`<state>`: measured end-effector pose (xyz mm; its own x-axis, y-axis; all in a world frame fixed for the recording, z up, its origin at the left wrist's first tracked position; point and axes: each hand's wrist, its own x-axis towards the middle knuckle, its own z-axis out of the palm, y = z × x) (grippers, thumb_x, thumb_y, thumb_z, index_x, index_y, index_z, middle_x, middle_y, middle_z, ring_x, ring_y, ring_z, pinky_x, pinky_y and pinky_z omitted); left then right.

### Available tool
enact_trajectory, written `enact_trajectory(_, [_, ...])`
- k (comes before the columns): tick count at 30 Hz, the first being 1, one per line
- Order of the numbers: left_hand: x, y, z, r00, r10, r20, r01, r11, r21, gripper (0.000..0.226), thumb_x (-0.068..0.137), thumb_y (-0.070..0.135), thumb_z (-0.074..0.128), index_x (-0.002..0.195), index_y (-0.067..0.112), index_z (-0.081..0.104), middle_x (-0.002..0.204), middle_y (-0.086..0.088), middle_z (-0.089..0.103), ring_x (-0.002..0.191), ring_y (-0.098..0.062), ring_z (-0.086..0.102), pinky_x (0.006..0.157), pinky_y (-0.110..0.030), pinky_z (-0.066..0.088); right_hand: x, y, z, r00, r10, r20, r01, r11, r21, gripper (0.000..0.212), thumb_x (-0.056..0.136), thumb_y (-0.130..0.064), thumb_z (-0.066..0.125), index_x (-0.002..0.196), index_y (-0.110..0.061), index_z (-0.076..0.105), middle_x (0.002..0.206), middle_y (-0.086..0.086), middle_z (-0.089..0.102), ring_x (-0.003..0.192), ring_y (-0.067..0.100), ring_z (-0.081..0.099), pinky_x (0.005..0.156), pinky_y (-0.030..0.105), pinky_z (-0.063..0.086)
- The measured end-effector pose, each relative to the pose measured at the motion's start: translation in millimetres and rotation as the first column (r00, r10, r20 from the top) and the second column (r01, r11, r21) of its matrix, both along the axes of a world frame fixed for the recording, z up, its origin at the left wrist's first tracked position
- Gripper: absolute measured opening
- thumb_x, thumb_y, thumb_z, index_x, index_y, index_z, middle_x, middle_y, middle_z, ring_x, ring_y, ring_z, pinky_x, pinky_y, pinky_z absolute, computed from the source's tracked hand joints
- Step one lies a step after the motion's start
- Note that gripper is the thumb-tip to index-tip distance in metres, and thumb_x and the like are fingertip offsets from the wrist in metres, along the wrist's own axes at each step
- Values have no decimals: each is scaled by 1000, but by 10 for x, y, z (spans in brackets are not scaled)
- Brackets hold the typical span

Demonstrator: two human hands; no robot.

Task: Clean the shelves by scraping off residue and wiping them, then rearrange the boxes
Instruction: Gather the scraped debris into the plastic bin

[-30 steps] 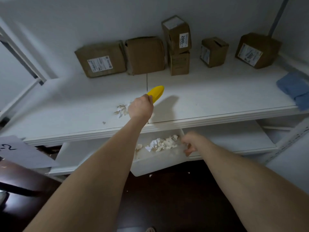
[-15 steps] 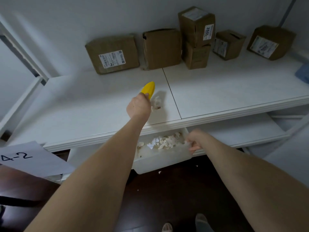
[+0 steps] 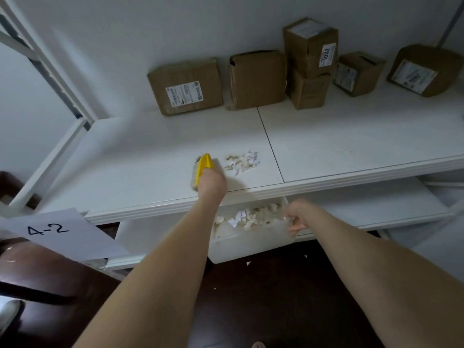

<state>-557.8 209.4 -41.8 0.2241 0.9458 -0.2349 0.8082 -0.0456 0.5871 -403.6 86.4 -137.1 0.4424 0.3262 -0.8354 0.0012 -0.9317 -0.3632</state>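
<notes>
- Your left arm reaches forward from the bottom of the frame to its middle. Your left hand [image 3: 213, 184] is over the front part of the upper shelf [image 3: 351, 146], with the back of the hand toward the camera.
- This hand is clenched around the handle of the yellow brush [image 3: 204, 165]. The brush points away from you, and its pale bristles show on its left side, low against the shelf surface.
- The pile of residue [image 3: 242, 162], made of pale scraps and bits of paper, lies on the shelf just to the right of the brush, near the seam between the two shelf boards.
- Your right arm comes in from the lower right of the frame. Your right hand [image 3: 296, 214] is below the front edge of the shelf, and its fingers curl over the right rim of the white bin [image 3: 251, 241] and grasp it.
- The bin is just under the shelf edge, in the lower middle of the frame, and there are scraps [image 3: 253, 216] inside it.
- The cardboard boxes [image 3: 257, 80] stand in a row along the wall, in the upper right of the frame.
- The top box of the stack [image 3: 310, 43] has a white label with "1002" on it.
- The leftmost box [image 3: 187, 87] has a printed white label, but its text is too small to read.
- A sheet of paper [image 3: 62, 234] at the lower left of the frame has "4-2" written on it by hand.
</notes>
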Motion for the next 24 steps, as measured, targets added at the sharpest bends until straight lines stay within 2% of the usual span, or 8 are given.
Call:
enact_trajectory(1, [87, -73, -2, 999, -35, 15, 36, 999, -6, 38, 99, 8, 33, 135, -2, 41, 133, -21, 50, 120, -37, 50, 98, -39, 42, -4, -23, 24, 1000, -9, -1, 9, 1000, 6, 43, 100, -8, 38, 139, 10, 30, 136, 35, 44, 113, 40, 60, 27, 20, 42])
enact_trajectory(4, [274, -153, 28, 986, -117, 121, 121, 992, -26, 45, 98, 12, 32, 143, 12, 35, 137, -16, 50, 113, -40, 56, 97, -47, 47, -9, -29, 57, 1000, -29, -7, 29, 1000, -1, 43, 99, -6, 39, 139, 10, 32, 136, 33, 44, 116, 39, 58, 24, 20, 38])
enact_trajectory(7, [340, -43, 63, 977, -53, 205, 61, 998, -32, 46, 101, 34, 30, 134, 9, 49, 129, -20, 57, 110, -39, 59, 95, -38, 47, 9, -12, 37, 1000, -24, -9, 24, 1000, -4, 40, 98, -5, 38, 136, 8, 36, 131, 33, 49, 114, 39, 59, 24, 19, 38])
enact_trajectory(11, [307, 218, 124, 999, -25, 46, 19, 992, 127, 38, 98, 22, 34, 130, 9, 50, 129, -19, 56, 117, -36, 53, 96, -39, 41, 33, 24, 10, 999, -27, -24, 27, 999, -17, 38, 100, -8, 38, 135, 9, 38, 129, 33, 51, 114, 36, 60, 27, 19, 40])
enact_trajectory(14, [358, 509, 139, 994, -68, -89, 83, 980, 181, 39, 97, 20, 34, 133, 14, 48, 131, -16, 55, 120, -35, 52, 97, -40, 40, 70, 64, -15, 998, -54, -39, 54, 999, 2, 41, 100, -10, 41, 138, 7, 37, 133, 31, 49, 116, 37, 58, 27, 19, 40])
enact_trajectory(18, [496, 729, 92, 963, -155, -221, 195, 965, 176, 36, 97, 21, 36, 127, 12, 52, 128, -14, 57, 117, -33, 54, 94, -39, 42, 71, 67, -55, 992, -119, -49, 121, 993, 19, 42, 99, -8, 43, 138, 6, 38, 135, 29, 48, 117, 38, 57, 28, 20, 41])
enact_trajectory(21, [575, 749, 12, 940, -226, -257, 266, 955, 131, 37, 97, 21, 33, 125, 9, 54, 129, -15, 56, 118, -33, 54, 95, -39, 42, 77, 53, -85, 985, -163, -55, 167, 984, 64, 42, 98, -5, 45, 139, 3, 39, 138, 25, 47, 117, 38, 57, 40, 18, 50])
enact_trajectory(24, [576, 713, -29, 924, -281, -259, 321, 939, 127, 37, 98, 23, 29, 122, 11, 54, 128, -15, 56, 116, -34, 53, 93, -38, 42, 69, 19, -82, 987, -151, -50, 153, 987, 44, 43, 98, -6, 46, 140, 2, 39, 136, 27, 48, 115, 37, 59, 32, 21, 46])
